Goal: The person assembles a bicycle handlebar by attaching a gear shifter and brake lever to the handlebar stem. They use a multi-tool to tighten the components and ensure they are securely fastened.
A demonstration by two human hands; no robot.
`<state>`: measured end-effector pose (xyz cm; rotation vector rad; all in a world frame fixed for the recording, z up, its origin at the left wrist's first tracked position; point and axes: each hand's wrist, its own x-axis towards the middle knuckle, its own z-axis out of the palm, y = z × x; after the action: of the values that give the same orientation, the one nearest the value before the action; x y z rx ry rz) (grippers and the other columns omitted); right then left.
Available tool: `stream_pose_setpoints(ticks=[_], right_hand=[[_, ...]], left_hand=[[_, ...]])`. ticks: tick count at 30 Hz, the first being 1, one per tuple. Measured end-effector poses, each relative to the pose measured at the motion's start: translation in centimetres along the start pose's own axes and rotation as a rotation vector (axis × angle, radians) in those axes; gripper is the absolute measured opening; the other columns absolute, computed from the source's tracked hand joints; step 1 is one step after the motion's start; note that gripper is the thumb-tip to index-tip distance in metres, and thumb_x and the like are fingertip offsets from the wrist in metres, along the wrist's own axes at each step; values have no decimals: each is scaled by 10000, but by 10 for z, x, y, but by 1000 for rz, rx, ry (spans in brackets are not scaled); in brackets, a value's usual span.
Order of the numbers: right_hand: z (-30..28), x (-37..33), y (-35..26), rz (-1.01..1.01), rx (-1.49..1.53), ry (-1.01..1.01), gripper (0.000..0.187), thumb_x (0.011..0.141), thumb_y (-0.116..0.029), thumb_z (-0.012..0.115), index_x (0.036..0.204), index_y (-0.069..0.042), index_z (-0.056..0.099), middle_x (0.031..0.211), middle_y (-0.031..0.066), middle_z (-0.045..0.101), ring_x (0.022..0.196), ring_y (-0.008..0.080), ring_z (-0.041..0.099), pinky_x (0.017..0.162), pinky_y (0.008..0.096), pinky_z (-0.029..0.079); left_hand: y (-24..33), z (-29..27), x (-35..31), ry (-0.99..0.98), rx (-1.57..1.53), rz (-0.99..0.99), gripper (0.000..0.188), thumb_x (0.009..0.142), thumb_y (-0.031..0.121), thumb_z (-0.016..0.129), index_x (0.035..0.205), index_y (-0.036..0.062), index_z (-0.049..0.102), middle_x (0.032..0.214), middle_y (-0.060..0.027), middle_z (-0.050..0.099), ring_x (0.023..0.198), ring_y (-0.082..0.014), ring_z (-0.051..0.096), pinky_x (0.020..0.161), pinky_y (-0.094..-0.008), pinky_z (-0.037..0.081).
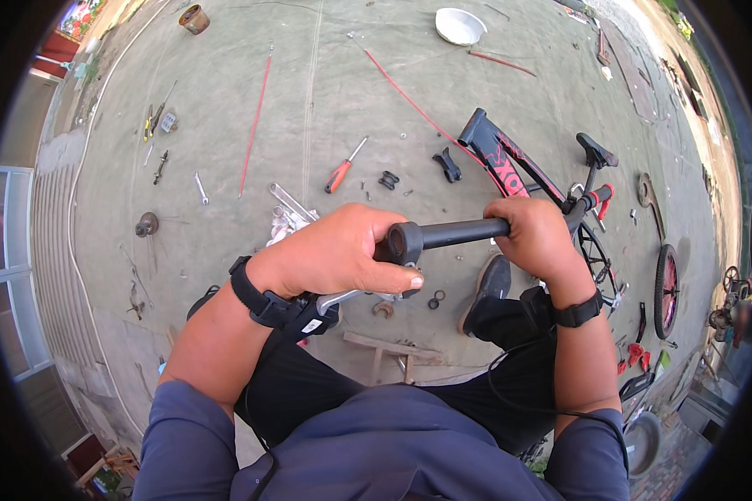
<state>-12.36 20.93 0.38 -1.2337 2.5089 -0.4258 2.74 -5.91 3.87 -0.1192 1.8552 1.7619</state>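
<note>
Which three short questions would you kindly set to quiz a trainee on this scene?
1. What is in the grip of the right hand?
A) a silver spanner
B) a straight black tube
C) a spoked wheel

2. True or false: the orange-red-handled screwdriver lies nearer the hands than the round white basin.

3. Fill the gap: the black bicycle frame with red markings lies to the person's ____ of the screwdriver.

Key: 1 B; 2 true; 3 right.
</note>
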Motion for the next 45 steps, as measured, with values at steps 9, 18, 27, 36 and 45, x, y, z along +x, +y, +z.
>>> stream_pose_setpoints(ticks=[9,18,27,36,45], right_hand=[[-4,-3,-6,49,22,-247,230,793,-91,647,978,-131,778,861,148,732,843,371,707,738,466,562],[12,-2,-2,85,-149,258,257,794,-61,673,1014,-171,745,904,65,717,834,317,709,704,446,558],[-3,-9,8,-24,76,-262,177,717,-45,727,890,-78,726,722,145,648,744,363,668,651,435,511],[-10,-10,35,76,-151,406,269,736,34,675,977,-80,715,914,119,724,824,372,701,722,416,561],[-20,-11,22,279,287,507,155,891,10,644,1029,3,715,792,123,670,729,157,628,721,315,525]], left_hand=[[12,-10,-6,-71,203,-9,256,811,172,864,952,9,727,776,-15,710,725,-73,627,634,-265,498],[1,-5,-1,22,-76,52,255,835,164,860,967,-8,726,858,-14,728,777,-76,632,718,-261,529],[3,-10,-7,-13,376,144,295,841,247,836,897,9,670,714,-26,681,648,-110,574,637,-295,480],[-12,-32,-21,9,-166,114,205,840,166,834,906,34,691,883,-45,759,836,-145,707,828,-320,545],[-19,-34,-18,119,-444,292,363,791,125,883,1048,10,654,1173,-271,723,1061,-306,735,990,-432,556]])
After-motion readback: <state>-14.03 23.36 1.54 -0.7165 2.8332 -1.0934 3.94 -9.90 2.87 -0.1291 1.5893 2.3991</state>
